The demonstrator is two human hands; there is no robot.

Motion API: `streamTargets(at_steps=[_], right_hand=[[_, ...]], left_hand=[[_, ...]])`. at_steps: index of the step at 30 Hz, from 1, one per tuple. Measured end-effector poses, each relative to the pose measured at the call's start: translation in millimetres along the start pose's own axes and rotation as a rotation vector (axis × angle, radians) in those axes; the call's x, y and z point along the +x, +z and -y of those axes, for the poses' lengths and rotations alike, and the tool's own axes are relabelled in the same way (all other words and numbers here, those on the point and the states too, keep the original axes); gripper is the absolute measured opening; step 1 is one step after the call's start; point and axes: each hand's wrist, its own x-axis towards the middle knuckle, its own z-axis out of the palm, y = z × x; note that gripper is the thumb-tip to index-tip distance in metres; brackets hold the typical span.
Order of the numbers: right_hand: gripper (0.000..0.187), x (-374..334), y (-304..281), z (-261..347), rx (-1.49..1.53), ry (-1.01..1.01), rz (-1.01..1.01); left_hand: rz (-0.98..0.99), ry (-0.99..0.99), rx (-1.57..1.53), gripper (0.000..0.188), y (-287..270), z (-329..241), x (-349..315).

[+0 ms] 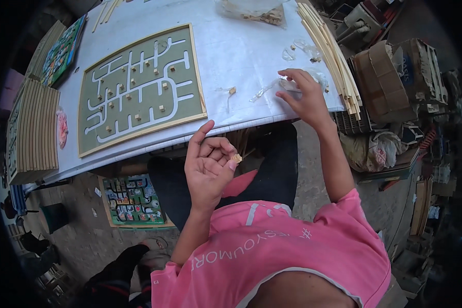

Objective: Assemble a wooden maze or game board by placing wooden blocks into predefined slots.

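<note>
Left hand [206, 167] is raised below the desk [241, 56] edge, palm toward the camera, fingers [218, 149] curled in and pinching a small tan wooden block [236, 158] at the tips. Right hand [304, 97] sits over the desk's near right edge, fingers loosely spread, touching crumpled clear plastic wrap [292, 84]; can't tell if it grips anything. Green maze board [138, 87] with a wooden frame and small blocks on it lies desk-left, one loose block [232, 91] between board and right hand, bundle of wooden strips [331, 56] along the right edge.
</note>
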Motion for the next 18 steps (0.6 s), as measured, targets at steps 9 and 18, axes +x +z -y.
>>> streamTargets(at_steps=[9,18], right_hand=[[0.038,11.4,3.2,-27.5,-0.016,0.113,0.158],[0.03,17.3,0.1,-29.5,-0.105,-0.037,0.226]], left_hand=[[-0.077,0.075,-0.035,0.075,-9.4,-2.0,-0.5],[-0.066,0.008,-0.081,0.073,-9.1,0.0,2.4]])
